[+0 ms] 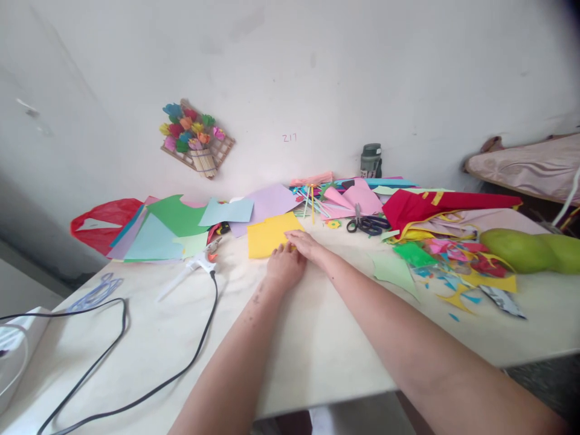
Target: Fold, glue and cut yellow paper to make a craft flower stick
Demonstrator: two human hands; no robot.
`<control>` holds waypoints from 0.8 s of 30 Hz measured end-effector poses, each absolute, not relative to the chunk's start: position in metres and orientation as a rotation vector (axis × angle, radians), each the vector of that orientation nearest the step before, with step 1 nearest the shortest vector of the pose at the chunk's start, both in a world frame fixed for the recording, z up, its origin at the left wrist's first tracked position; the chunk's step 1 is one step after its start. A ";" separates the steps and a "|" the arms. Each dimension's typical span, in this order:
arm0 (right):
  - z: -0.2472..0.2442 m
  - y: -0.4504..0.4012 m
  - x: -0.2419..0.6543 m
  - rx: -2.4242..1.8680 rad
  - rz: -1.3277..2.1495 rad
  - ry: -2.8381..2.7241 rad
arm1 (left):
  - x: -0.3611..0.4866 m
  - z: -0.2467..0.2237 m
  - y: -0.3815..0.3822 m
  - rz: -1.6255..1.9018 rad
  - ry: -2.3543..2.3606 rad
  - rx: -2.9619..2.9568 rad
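A yellow sheet of paper [268,234] lies on the table in front of me, apparently folded, with an uneven top edge. My left hand [286,267] is at its near right edge, fingers bent and closed on the paper. Just above and touching it, my right hand [304,243] has its fingers pressed together on the right side of the same sheet. The hands cover that corner, so the fingertips are partly hidden. To the left lies a white glue gun [202,262] with a black cord.
Coloured paper sheets [176,214] lie along the back left. Scissors [357,222], a red cloth [435,206], paper scraps [455,296] and a green rounded object [521,249] are on the right. A dark bottle [371,161] stands behind. The black cord [181,371] loops across the left.
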State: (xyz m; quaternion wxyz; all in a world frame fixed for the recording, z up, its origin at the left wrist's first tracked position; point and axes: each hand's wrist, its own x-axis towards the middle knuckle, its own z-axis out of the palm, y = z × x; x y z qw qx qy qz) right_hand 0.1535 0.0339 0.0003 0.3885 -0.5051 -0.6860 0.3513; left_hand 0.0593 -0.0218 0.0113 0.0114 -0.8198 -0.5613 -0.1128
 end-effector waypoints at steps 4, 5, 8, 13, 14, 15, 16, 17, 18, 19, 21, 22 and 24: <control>0.001 0.036 0.156 -1.280 0.850 -1.849 | 0.014 0.031 -0.012 -0.747 -2.010 -2.540; 0.001 0.037 0.156 -1.290 0.819 -1.889 | 0.001 0.035 -0.009 -0.826 -2.074 -2.399; 0.001 0.037 0.154 -1.333 0.757 -1.984 | -0.027 0.040 -0.007 -0.870 -2.215 -2.208; -0.004 0.038 0.150 -1.348 0.673 -2.075 | -0.044 0.022 -0.009 -0.876 -2.207 -2.261; -0.004 0.037 0.150 -1.347 0.644 -2.094 | -0.046 0.017 -0.009 -0.896 -2.174 -2.282; -0.005 0.037 0.150 -1.346 0.614 -2.115 | -0.047 0.013 -0.010 -0.907 -2.133 -2.307; -0.005 0.037 0.150 -1.343 0.585 -2.135 | -0.048 0.010 -0.010 -0.912 -2.107 -2.315; -0.006 0.037 0.149 -1.341 0.561 -2.152 | -0.050 0.008 -0.011 -0.919 -2.077 -2.327; -0.006 0.037 0.149 -1.340 0.539 -2.160 | -0.051 0.007 -0.011 -0.923 -2.052 -2.337; -0.007 0.036 0.149 -1.336 0.521 -2.163 | -0.052 0.006 -0.011 -0.931 -2.033 -2.345; -0.009 0.036 0.147 -1.325 0.491 -2.151 | -0.053 0.006 -0.011 -0.962 -1.995 -2.368; -0.010 0.036 0.147 -1.317 0.477 -2.142 | -0.053 0.005 -0.010 -0.983 -1.983 -2.376; -0.012 0.037 0.145 -1.291 0.452 -2.131 | -0.053 0.004 -0.009 -1.022 -1.969 -2.382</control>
